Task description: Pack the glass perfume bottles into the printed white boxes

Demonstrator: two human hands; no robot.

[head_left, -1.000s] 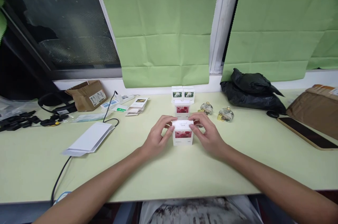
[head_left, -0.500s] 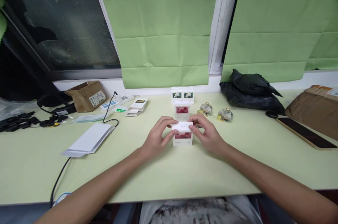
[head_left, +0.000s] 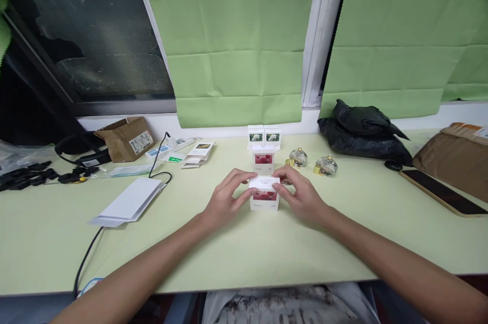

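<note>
A small white box with a red flower picture stands on the pale green table in front of me. My left hand grips its left side, thumb and fingers pinched on the top flap. My right hand holds its right side the same way. Behind it stands a second red-picture box, and further back two white boxes with green pictures. Two round glass bottles with gold caps lie to the right of those boxes.
A folded white paper and a black cable lie at left, with a brown carton, leaflets and black parts. A black bag, a phone and a brown parcel are at right.
Both hands have stayed on the box and pressed its top flap slightly lower and flatter. Nothing else has moved.
</note>
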